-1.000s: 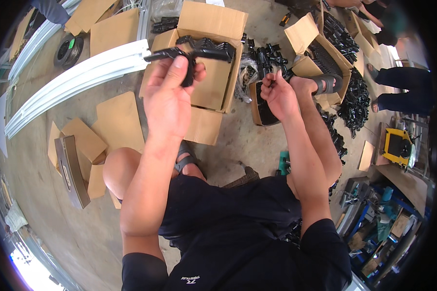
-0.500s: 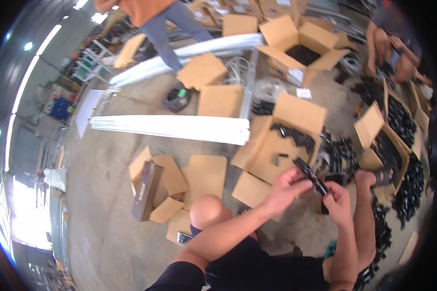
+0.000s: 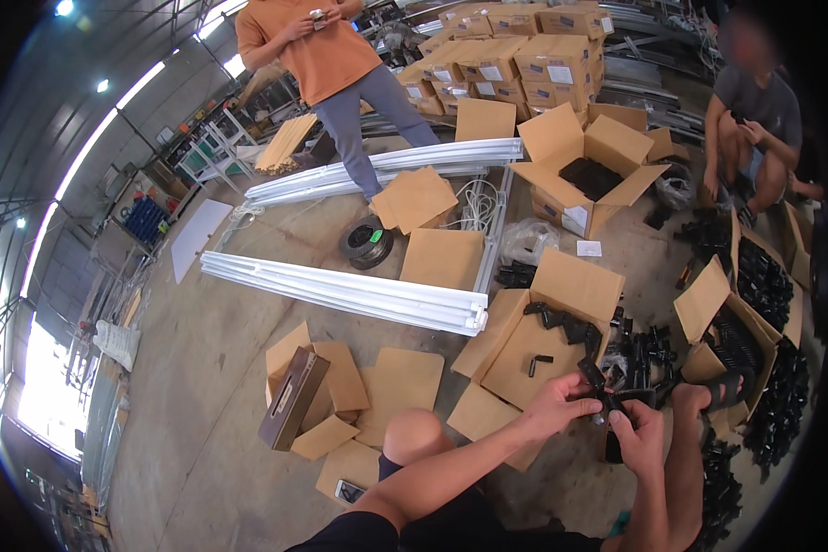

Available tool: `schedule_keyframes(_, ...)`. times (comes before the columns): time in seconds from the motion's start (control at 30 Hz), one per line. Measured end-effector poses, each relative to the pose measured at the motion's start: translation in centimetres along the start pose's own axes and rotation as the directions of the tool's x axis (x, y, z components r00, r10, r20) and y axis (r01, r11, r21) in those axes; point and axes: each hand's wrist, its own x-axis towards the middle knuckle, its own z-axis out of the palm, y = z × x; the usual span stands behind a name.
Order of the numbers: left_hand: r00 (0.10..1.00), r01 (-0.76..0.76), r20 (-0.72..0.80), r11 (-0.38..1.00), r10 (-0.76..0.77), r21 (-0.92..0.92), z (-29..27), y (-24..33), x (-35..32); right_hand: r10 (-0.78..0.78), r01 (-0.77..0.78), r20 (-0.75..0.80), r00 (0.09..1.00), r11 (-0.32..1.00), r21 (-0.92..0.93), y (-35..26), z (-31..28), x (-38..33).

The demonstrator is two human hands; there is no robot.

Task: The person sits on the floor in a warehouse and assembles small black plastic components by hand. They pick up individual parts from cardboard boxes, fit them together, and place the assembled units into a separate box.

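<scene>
Both hands are working low in the head view, just right of centre. Left hand (image 3: 552,405) is gripping one end of a small black plastic bracket (image 3: 596,382), fingers curled around it. Right hand (image 3: 637,437) is closing on the other end from below, fingers bent tight. The bracket is sitting in the air between the two hands, just over the front flap of an open cardboard box (image 3: 543,345).

Risks, as judged:
- Part is small and held by fingertips only; a slip is likely to drop it among the loose black parts (image 3: 644,354) on the floor, where it is going to be hard to tell apart.
- Hands are working close over a sandalled foot (image 3: 718,391); a dropped piece could land on it.
- Long white metal channels (image 3: 340,290) are lying just beyond the box; a reach forward could catch an end.

Packages and labels:
- Open box holding a few black parts, plain brown, no label visible.
- Second open box (image 3: 589,170) further back, small white label with a green spot on its near face.
- White paper slip (image 3: 589,247) lying on the floor near it.
- Stacked sealed cartons (image 3: 515,55) at top, each bearing a pale label; print too small to tell.
- Flattened cardboard sheets (image 3: 377,386) are lying at left.
</scene>
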Motion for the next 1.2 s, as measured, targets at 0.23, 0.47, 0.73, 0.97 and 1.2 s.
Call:
schedule_keyframes(0.23, 0.979, -0.013, -0.204, 0.982, -0.026, -0.190, -1.0, -1.2, 1.7, 0.088, -0.084, -0.080, 0.993, 0.995, 0.060, 4.7, -4.7, 7.9)
schedule_keyframes(0.47, 0.985, -0.066, -0.170, 0.912, -0.004, -0.405, -0.1, 0.8, 2.2, 0.230, -0.429, -0.407, 0.884, 0.748, -0.507, 21.5, -11.0, 16.8)
schedule_keyframes(0.73, 0.954, -0.057, -0.296, 0.944, -0.044, -0.324, -2.7, 0.0, 3.5, 0.367, -0.354, -0.210, 0.906, 0.388, -0.851, 29.6, -5.1, 20.0)
schedule_keyframes(0.97, 0.965, -0.027, -0.253, 0.933, -0.069, -0.358, -2.9, -0.7, 3.9, 0.262, -0.415, -0.325, 0.909, 0.491, -0.766, 32.5, -3.2, 19.4)
schedule_keyframes(1.2, 0.980, -0.017, -0.191, 0.930, -0.057, -0.368, -2.4, -0.5, 2.7, 0.243, -0.264, -0.109, 0.964, 0.924, -0.276, 22.6, -6.4, 19.7)
